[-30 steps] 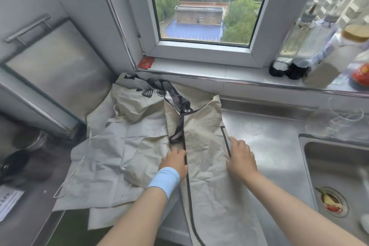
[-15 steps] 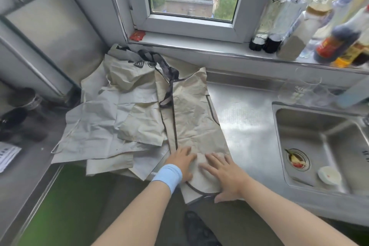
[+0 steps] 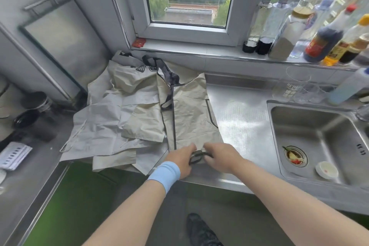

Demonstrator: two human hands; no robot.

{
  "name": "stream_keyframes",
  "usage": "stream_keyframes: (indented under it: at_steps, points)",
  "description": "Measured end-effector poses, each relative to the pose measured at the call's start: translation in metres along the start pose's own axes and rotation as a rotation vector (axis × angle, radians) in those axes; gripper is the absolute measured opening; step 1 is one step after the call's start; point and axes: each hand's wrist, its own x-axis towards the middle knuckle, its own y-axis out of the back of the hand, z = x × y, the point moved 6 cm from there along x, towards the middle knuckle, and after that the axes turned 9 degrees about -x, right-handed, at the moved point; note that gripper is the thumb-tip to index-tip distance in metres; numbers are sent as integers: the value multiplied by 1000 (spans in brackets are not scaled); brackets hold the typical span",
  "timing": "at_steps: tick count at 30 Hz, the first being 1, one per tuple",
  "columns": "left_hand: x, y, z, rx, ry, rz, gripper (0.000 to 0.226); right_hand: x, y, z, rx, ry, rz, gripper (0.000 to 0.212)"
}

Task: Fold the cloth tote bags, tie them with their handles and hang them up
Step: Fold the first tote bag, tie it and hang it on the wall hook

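A beige tote bag with dark trim [image 3: 189, 114] lies folded into a long strip on the steel counter [image 3: 239, 126], its dark handles [image 3: 167, 75] bunched at the far end near the wall. My left hand [image 3: 180, 159], with a blue wristband, and my right hand [image 3: 219, 156] both grip the strip's near end at the counter edge, where the cloth is curled into a small roll. Other crumpled beige tote bags [image 3: 111, 118] are piled to the left, partly under the strip.
A sink [image 3: 319, 140] with a small white dish lies to the right. Bottles [image 3: 327, 38] line the window sill, glasses [image 3: 295, 86] stand below them. A metal board [image 3: 60, 46] leans at left, dark jars [image 3: 34, 106] beneath it. My shoe [image 3: 199, 229] shows on the floor.
My hands slid down the strip from its middle to the near end, pressed it flat, and now curl that end up. The camera view pulled back and tilted down.
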Motion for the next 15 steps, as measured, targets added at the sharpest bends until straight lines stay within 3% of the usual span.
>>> stream_keyframes:
  at_steps: [2, 3, 6, 8, 11, 13, 15]
  points:
    - [5, 25, -8, -145, 86, 29, 25, 1, 15, -3, -15, 15, -183, 43]
    - [7, 39, -12, -194, 116, 21, 20, 3, 23, -2, -80, 33, -264, 46]
    - [10, 69, -16, -233, 179, -114, 7, 14, 45, 15, -132, -13, -332, 13]
    - [7, 88, -16, -261, 234, -229, 7, 20, 66, 22, 106, -110, -351, 6]
    - [6, 107, -20, -485, 349, -380, 18, 24, 89, 21, 409, -188, -476, 13]
    - [18, 124, -25, -563, 339, -340, 16, 36, 95, 28, 487, -214, -478, 17]
    - [34, 143, -31, -581, 291, -208, 12, 55, 99, 37, 554, -242, -365, 18]
